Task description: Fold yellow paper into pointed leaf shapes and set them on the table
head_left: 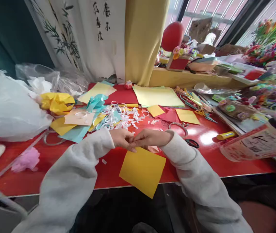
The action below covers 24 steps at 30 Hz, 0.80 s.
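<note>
In front of me, a square sheet of yellow paper hangs tilted over the front edge of the red table. My left hand and my right hand meet at its top corner, fingertips touching. Both are closed there, pinching the corner, which the fingers partly hide. A pink paper piece lies under my right wrist. Just beyond my hands is a heap of white paper shreds.
Yellow squares, pale sheets and scissors lie farther back. A metal ring and a glue stick are right, beside a tilted paper bucket. A white plastic bag and crumpled pink paper sit left.
</note>
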Each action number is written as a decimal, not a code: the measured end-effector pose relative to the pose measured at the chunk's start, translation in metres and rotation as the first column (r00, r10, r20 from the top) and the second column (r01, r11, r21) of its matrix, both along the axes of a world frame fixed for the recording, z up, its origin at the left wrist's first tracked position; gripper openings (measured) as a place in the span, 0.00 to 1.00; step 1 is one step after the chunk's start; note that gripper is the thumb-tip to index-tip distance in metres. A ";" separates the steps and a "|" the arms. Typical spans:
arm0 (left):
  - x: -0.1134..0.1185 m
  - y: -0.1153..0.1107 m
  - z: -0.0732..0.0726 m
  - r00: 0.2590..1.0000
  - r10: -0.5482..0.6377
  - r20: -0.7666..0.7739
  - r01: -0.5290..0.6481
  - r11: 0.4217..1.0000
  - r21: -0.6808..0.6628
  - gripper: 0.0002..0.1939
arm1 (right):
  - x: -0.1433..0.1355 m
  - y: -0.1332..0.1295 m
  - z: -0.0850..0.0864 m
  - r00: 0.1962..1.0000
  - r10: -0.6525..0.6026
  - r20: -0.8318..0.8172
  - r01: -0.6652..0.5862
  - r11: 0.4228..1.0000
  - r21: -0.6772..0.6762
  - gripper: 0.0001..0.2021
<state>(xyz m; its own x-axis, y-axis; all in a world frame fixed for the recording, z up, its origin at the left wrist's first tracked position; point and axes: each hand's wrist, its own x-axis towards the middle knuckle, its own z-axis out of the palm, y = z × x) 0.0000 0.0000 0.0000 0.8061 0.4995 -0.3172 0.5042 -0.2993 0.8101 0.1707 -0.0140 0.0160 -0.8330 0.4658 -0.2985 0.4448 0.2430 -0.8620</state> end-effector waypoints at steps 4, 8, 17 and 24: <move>-0.001 0.001 0.002 1.000 0.024 0.019 -0.024 1.000 0.007 0.18 | -0.001 0.002 -0.001 0.999 -0.031 -0.030 0.031 0.999 -0.014 0.11; -0.005 0.004 0.006 0.997 0.015 0.081 -0.016 1.000 0.014 0.15 | 0.002 0.003 0.001 0.996 -0.086 -0.021 0.084 0.994 -0.066 0.12; -0.004 -0.001 0.015 0.976 0.202 0.084 -0.201 0.979 -0.026 0.11 | 0.004 0.003 -0.001 0.986 -0.167 -0.012 0.167 0.985 0.039 0.11; -0.004 0.001 0.011 0.959 0.268 0.095 -0.243 0.946 -0.214 0.11 | 0.001 0.002 -0.001 0.939 -0.342 -0.042 0.342 0.940 -0.012 0.16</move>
<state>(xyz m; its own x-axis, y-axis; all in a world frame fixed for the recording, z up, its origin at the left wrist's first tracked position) -0.0037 0.0013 0.0109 0.6980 0.6310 -0.3386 0.4365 -0.0001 0.8997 0.1721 -0.0124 0.0152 -0.6355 0.7237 -0.2692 0.4633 0.0785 -0.8827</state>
